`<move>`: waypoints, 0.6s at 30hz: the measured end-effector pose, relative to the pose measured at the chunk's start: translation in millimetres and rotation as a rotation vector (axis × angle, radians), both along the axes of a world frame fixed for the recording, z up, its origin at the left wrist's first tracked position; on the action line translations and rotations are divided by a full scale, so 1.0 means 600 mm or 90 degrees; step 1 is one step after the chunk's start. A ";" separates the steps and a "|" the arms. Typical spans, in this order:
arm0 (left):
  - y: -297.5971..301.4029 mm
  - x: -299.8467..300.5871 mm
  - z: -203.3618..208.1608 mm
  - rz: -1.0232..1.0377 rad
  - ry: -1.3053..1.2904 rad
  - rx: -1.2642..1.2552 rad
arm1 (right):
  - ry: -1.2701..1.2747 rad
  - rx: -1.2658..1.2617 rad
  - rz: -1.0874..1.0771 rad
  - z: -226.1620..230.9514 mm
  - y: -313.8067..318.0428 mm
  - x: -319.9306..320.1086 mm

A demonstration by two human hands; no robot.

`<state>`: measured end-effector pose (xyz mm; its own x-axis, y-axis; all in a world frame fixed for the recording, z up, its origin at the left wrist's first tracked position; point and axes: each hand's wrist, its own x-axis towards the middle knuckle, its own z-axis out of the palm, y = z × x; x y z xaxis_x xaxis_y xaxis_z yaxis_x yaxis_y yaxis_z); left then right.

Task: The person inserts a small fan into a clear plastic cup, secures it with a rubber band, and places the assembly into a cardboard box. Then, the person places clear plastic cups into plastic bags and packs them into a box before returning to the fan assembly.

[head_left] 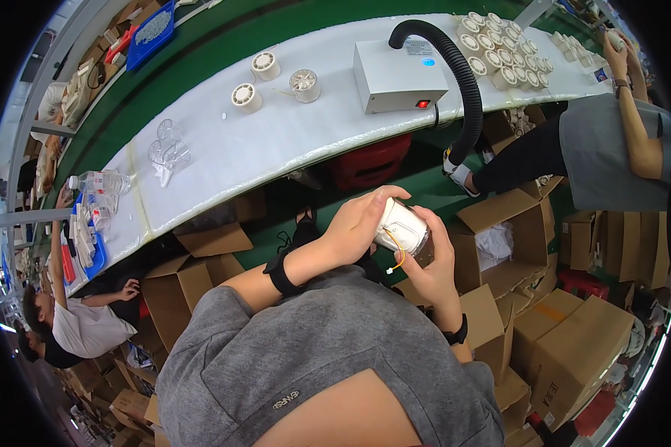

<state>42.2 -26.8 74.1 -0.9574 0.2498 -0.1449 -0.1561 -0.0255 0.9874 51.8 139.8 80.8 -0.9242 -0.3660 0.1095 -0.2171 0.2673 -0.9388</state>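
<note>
Close in front of my body I hold a small white fan unit point(397, 221) between both hands. A clear plastic part shows at one end of it. Thin yellow and red wires point(399, 255) hang from its side and end in a small white connector. My left hand point(354, 227) closes round the left and top of the unit. On the opposite side my right hand point(438, 266) grips the clear end with thumb and fingers. A black band circles each wrist.
Ahead runs a white-covered bench point(216, 160) with several fan units point(246, 97), clear plastic parts point(168, 149) and a grey box point(395, 82) with a black hose point(466, 82). More units point(499, 52) stand far right. Cardboard boxes point(574, 350) surround me. Co-workers point(619, 156) are at both sides.
</note>
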 end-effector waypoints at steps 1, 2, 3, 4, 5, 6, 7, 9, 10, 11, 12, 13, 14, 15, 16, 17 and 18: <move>-0.001 0.000 -0.002 0.000 0.011 0.003 | -0.003 -0.007 0.002 0.000 0.000 -0.001; -0.002 0.000 -0.002 -0.001 0.011 0.003 | -0.003 -0.007 0.001 0.000 0.000 -0.002; -0.003 -0.001 -0.002 -0.013 0.021 -0.009 | -0.005 -0.012 0.003 0.001 0.000 -0.002; -0.004 -0.001 -0.003 -0.024 0.032 -0.020 | -0.006 -0.016 0.005 0.003 0.000 -0.003; -0.004 -0.001 -0.003 -0.035 0.041 -0.032 | -0.008 -0.021 0.008 0.004 -0.001 -0.003; -0.002 -0.003 -0.007 -0.034 0.041 -0.032 | -0.008 -0.021 0.008 0.006 -0.003 -0.003; 0.003 -0.005 -0.013 0.000 0.136 -0.021 | 0.007 -0.010 0.011 0.008 -0.005 -0.003; 0.009 -0.010 -0.021 0.072 0.325 -0.001 | 0.039 0.010 0.019 0.010 -0.011 -0.004; 0.009 -0.010 -0.020 0.071 0.324 -0.001 | 0.039 0.010 0.019 0.009 -0.013 -0.003; 0.007 -0.010 -0.018 0.054 0.315 0.027 | 0.056 0.023 0.022 0.008 -0.015 -0.003; 0.005 -0.009 -0.016 0.038 0.307 0.055 | 0.073 0.036 0.026 0.006 -0.018 -0.003; 0.002 -0.008 -0.015 0.024 0.298 0.083 | 0.091 0.050 0.031 0.004 -0.023 -0.003; -0.003 -0.004 -0.019 0.028 0.299 0.082 | 0.092 0.049 0.036 0.003 -0.031 -0.003; -0.011 -0.001 -0.029 0.018 0.271 0.091 | 0.069 0.042 0.038 0.002 -0.041 -0.005; -0.020 0.003 -0.043 0.010 0.243 0.099 | 0.047 0.034 0.042 0.000 -0.052 -0.007; -0.030 0.000 -0.056 0.005 0.219 0.108 | 0.028 0.027 0.050 -0.002 -0.063 -0.016; -0.042 -0.004 -0.070 0.018 0.228 0.107 | 0.036 0.028 0.063 -0.006 -0.076 -0.027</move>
<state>39.8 -52.2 32.2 -0.9469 0.2146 0.2396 0.2001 -0.1901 0.9612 35.5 94.4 77.2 -0.8764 -0.4603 0.1417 -0.2962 0.2831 -0.9122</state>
